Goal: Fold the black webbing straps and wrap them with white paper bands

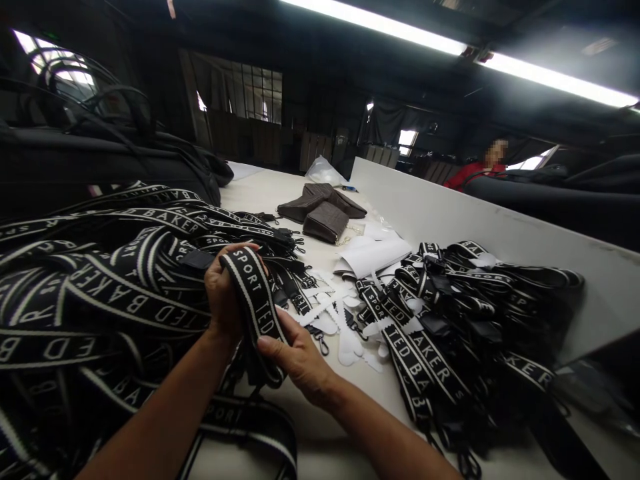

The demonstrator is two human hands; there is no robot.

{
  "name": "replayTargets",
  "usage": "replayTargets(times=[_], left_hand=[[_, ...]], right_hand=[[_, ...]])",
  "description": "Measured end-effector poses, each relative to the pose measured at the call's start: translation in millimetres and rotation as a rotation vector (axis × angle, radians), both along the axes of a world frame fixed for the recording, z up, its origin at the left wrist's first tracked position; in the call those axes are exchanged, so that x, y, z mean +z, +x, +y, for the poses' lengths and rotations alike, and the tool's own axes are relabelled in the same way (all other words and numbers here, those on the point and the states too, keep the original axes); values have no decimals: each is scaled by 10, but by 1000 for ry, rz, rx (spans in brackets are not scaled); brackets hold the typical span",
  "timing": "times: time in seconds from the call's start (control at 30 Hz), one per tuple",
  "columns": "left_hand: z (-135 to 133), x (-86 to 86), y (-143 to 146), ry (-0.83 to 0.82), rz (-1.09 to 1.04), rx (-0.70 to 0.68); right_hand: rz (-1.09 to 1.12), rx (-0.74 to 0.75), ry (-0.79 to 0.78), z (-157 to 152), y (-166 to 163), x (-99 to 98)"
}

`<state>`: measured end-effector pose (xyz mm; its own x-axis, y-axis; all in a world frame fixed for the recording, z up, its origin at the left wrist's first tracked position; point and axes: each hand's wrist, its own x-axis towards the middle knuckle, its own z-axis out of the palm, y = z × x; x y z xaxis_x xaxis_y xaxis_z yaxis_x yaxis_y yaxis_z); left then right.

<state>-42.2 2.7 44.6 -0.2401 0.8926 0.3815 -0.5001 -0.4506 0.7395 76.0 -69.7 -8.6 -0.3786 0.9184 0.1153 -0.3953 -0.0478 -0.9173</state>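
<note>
Two bare hands work one black woven strap [253, 300] over the white table [280, 190]. That strap is flat webbing, with white edge stripes and white block lettering reading SPORT and TED along its length. It arches over the left hand [225, 293] and runs down and toward the person into the right hand [300, 360], so its long axis lies roughly near-to-far, tilted a little to the right at the near end. Left fingers are curled shut around the upper bend; the right thumb and fingers pinch the lower stretch where it folds under.

To the left rises a big loose heap of straps [95, 293] of the same banded webbing. On the right lies a second, flatter pile of straps [450, 307], several with dark metal clips. Between the two piles are scattered white paper tags [345, 333] with scalloped edges. Farther back sit dark textured pouches [325, 210], boxy and soft-cornered. Beyond a low white partition [450, 213], a person in red [475, 173] is partly visible.
</note>
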Motion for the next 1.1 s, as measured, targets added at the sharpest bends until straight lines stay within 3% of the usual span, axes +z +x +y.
replayTargets(times=[0.3,0.4,0.5,0.6,0.67,0.73,0.87,1.0,1.1], left_hand=[[-95,44,93,-43,120,249],[-26,28,152,-147,16,71],[0,-17,255,-288,-97,-279],[-63,-136,386,-446,-45,-615],[-126,-232,452,-491,21,-666],[-175,-298,482,-453,100,-591],[-188,-313,476,-198,385,-309],[-160,-340,499,-54,620,-153],[-213,-388,556,-99,615,-104]], right_hand=[[164,92,-156,-7,-121,-105],[196,-3,-186,64,-52,-70],[239,-163,-183,169,76,-25],[237,-331,-124,251,177,-20],[167,-438,-62,268,204,-35],[44,-550,32,261,206,-47],[-245,-689,199,248,205,-71],[-379,-687,145,235,268,-160],[-523,-733,146,141,302,-222]])
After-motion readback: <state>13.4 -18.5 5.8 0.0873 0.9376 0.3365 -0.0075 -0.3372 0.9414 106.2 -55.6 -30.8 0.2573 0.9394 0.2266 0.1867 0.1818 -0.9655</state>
